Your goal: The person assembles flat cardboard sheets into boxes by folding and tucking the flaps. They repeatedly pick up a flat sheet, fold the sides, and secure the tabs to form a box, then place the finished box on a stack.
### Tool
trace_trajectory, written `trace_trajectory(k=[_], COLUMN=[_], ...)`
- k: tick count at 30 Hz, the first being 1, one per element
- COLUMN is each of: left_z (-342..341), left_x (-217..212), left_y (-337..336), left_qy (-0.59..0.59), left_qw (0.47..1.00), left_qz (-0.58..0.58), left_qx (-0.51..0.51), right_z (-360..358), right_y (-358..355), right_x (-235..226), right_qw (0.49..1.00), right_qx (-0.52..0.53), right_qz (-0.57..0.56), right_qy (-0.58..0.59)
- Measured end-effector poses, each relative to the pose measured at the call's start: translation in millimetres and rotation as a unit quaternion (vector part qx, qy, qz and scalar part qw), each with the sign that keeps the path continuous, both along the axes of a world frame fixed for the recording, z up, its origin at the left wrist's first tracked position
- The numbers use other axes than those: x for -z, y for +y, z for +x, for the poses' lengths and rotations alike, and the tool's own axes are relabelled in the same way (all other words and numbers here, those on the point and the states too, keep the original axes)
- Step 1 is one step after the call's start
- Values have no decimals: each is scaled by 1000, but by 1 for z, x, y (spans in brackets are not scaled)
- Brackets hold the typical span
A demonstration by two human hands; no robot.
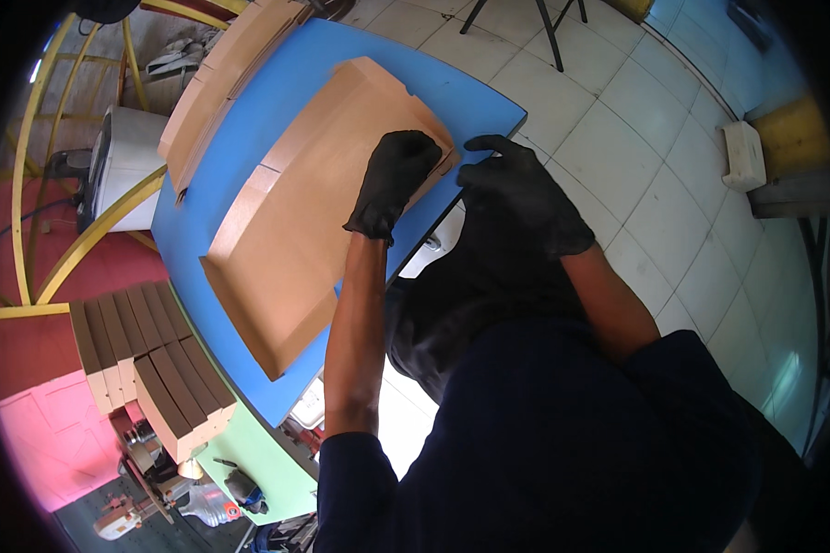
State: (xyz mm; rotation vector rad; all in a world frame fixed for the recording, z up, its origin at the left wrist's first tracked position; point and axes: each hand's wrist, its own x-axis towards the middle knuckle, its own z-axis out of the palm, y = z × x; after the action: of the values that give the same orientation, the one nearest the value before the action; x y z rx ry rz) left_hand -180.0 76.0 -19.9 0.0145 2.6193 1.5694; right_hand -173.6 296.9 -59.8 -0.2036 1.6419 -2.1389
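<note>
An unfolded brown cardboard box [290, 217] lies on the blue table [194, 221], some of its side flaps raised. My left hand [398, 175], in a black glove, is closed over the box's right end, close to the near-side flap. What its fingers hold, if anything, is hidden. Just off that same end, at the table's edge, my right hand [526, 189] is gloved in black too. Its thumb and forefinger are apart with nothing seen between them, and the fingertips are close to the box corner.
Flat cardboard sheets [217, 88] are stacked along the table's far edge. At the lower left, several folded boxes [171, 364] stand by a pale green table [286, 479], which holds a dark tool [246, 490]. Yellow metal frames [101, 230] and a white drum [134, 166] stand beyond.
</note>
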Motion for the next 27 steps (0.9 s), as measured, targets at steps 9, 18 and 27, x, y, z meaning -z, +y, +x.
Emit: trace_trajectory(k=[9,18,27], left_z=[45,160,184], left_x=[-17,-28,-24], left_y=[24,-49,5], left_qy=[42,-19,115], left_qw=[984,977,899], left_qz=[-149,10,-418], left_qx=[85,210,-62], right_z=[-24,-52,30], right_y=[25,-13,-78], right_x=[-12,-30,-32], right_qw=[961,840,944], right_qx=[54,-113,-232], right_qz=[114,329,142], right_qy=[245,416,186])
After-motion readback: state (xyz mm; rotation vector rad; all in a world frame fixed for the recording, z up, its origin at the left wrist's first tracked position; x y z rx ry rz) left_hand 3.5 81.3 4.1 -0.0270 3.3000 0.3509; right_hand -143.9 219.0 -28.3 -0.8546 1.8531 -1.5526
